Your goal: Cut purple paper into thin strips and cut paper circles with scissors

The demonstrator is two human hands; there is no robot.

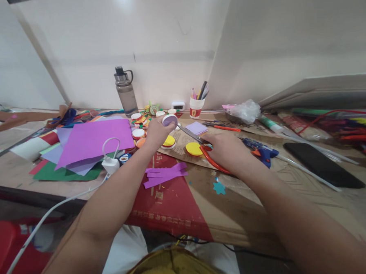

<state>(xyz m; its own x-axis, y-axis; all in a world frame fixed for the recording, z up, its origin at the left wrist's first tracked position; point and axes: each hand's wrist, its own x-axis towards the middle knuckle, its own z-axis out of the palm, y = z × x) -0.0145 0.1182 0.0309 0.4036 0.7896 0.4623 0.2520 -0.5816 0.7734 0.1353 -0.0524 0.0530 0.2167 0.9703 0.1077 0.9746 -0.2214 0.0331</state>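
My left hand pinches a small round disc with a white rim and a pale purple face, raised over the table. In my right hand is a pair of scissors with orange handles; the blades point toward the disc, and their tips are at or near its edge. Whether they touch it I cannot tell. Below the disc lie yellow-topped round pieces. Behind the scissors rests a stack of pale purple paper squares. Purple paper strips lie crossed in front.
Coloured paper sheets and a white plug adapter are at left. A water bottle and a pen cup stand at the back. A blue glue gun and a black phone lie at right. A teal paper flower is near the front.
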